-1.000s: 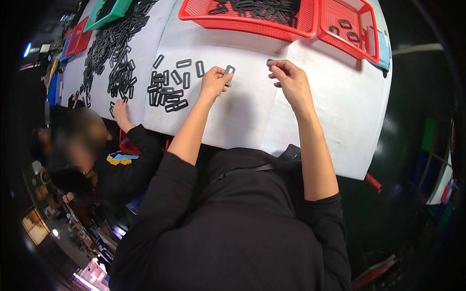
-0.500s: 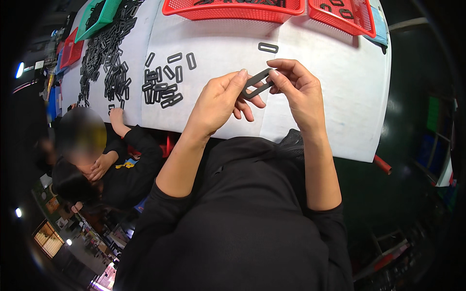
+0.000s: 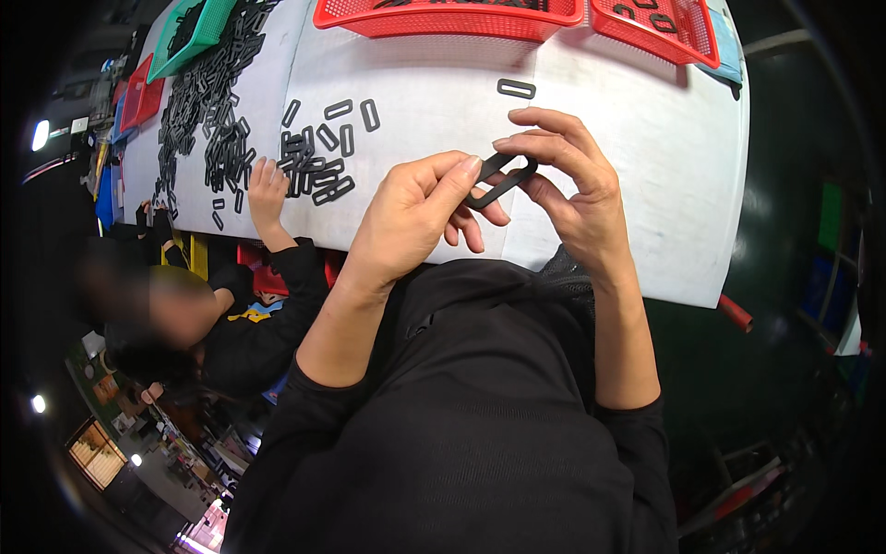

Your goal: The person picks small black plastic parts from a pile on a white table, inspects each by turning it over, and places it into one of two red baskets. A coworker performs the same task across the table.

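Above the white table, my left hand [image 3: 411, 212] pinches one end of a black rectangular ring buckle [image 3: 506, 189] between thumb and fingers. My right hand [image 3: 586, 189] has its thumb and fingertips on the other end, its upper fingers curved over it. The buckle is held tilted, right end higher, and its left end is partly covered by my left fingers. Just beyond my hands, a single similar buckle [image 3: 516, 95] lies flat. A cluster of the same buckles [image 3: 314, 173] lies to the left of my left hand.
Red baskets, a wide one [image 3: 452, 26] and a smaller one [image 3: 657, 44], stand at the far side with buckles inside. A large buckle heap [image 3: 208, 102] spreads at the left, near a green basket [image 3: 203, 44]. A co-worker's hand [image 3: 268, 191] reaches beside the cluster.
The buckle has turned and shifted slightly right and down in my hands. My right fingers have moved over its end. The co-worker's hand has moved right, toward the cluster.
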`<action>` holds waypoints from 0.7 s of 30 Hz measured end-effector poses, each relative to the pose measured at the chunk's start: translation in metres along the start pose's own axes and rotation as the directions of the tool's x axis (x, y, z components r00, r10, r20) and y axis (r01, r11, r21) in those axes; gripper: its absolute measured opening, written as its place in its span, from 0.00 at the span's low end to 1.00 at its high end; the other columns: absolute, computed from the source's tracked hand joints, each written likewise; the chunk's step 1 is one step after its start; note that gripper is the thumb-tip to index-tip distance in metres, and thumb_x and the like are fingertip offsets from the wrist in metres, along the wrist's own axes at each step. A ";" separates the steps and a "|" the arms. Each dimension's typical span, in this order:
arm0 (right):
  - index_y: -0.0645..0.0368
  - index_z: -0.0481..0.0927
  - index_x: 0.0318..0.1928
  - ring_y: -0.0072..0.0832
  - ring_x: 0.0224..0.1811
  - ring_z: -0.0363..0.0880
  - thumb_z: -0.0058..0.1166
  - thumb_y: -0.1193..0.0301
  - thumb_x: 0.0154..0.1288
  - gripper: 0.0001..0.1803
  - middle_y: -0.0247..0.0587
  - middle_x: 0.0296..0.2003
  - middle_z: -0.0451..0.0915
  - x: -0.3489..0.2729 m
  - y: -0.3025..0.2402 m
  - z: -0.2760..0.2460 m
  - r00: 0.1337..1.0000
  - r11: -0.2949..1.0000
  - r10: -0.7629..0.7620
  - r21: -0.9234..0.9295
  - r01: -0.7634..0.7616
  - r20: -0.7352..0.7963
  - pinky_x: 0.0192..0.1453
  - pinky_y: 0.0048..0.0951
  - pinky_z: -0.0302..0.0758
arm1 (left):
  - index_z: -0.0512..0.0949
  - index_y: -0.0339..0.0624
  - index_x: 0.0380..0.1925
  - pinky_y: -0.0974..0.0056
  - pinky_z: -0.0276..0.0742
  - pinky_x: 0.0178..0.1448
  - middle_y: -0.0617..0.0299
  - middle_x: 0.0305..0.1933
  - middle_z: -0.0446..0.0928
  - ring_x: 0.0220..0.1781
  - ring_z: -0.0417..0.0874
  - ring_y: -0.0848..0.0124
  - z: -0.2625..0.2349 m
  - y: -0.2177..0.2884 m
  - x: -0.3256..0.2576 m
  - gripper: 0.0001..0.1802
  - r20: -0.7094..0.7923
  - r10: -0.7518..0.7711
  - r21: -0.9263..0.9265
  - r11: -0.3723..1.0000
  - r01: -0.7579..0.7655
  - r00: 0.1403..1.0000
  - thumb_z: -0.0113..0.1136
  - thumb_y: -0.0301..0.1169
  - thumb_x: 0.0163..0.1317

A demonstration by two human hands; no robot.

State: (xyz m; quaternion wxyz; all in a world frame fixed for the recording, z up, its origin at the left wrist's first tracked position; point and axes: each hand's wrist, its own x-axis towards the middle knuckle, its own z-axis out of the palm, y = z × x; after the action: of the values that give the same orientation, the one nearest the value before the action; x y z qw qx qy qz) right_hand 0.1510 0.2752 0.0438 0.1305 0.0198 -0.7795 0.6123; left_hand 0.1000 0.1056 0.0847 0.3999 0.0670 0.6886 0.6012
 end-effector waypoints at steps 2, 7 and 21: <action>0.56 0.77 0.46 0.25 0.42 0.77 0.53 0.87 0.49 0.22 0.36 0.47 0.74 0.001 -0.002 0.001 0.999 0.999 0.034 0.009 -0.034 -0.021 0.44 0.24 0.74 | 0.74 0.35 0.41 0.79 0.64 0.22 0.59 0.27 0.79 0.18 0.76 0.79 0.000 0.000 0.001 0.18 -0.014 0.016 0.017 1.000 -0.015 1.000 0.37 0.36 0.69; 0.62 0.76 0.44 0.23 0.39 0.78 0.51 0.80 0.58 0.12 0.38 0.41 0.77 -0.002 0.000 0.004 0.951 0.897 0.297 0.368 -0.245 -0.090 0.45 0.23 0.74 | 0.74 0.35 0.40 0.79 0.64 0.23 0.59 0.26 0.79 0.18 0.75 0.80 0.001 -0.001 0.000 0.18 -0.055 0.074 0.050 0.996 -0.071 0.996 0.38 0.36 0.69; 0.61 0.76 0.36 0.37 0.29 0.78 0.45 0.69 0.64 0.09 0.43 0.28 0.78 0.026 -0.002 0.040 0.923 0.973 0.151 -0.110 -0.201 -0.353 0.34 0.32 0.72 | 0.75 0.34 0.26 0.71 0.58 0.21 0.64 0.13 0.64 0.17 0.60 0.81 0.037 -0.005 0.005 0.14 -0.305 0.404 0.428 0.867 -0.255 0.862 0.51 0.34 0.64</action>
State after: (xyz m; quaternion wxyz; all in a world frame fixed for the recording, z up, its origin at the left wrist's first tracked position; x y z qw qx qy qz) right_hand 0.1188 0.2399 0.0436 0.2094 -0.1668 -0.7857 0.5577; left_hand 0.1220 0.1362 0.0790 0.1259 0.1414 0.8325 0.5207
